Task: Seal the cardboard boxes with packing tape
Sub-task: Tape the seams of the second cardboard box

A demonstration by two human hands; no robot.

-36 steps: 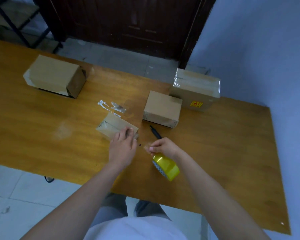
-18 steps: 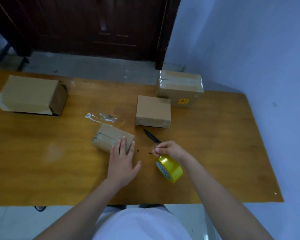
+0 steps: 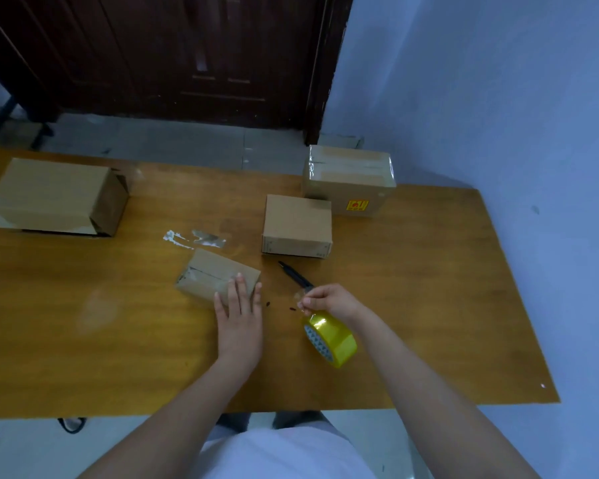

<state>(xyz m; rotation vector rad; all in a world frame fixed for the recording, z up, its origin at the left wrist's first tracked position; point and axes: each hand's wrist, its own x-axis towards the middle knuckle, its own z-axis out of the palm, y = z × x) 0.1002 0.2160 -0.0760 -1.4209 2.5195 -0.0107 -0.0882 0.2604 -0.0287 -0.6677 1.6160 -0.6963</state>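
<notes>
Small box (image 3: 218, 276) is sitting mid-tabletop (image 3: 83, 323), left hand (image 3: 239, 316) still pressing flat w/ straight fingers. Right hand (image 3: 329, 300) is still pinching tape end, roll (image 3: 330, 338) dangling lower now; strip prob. going on next.

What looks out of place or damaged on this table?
Torn white tape scraps are stuck to the table just beyond the small box under the left hand. That box's left end looks ragged and dark. The large box at far left has one end flap hanging open.
</notes>
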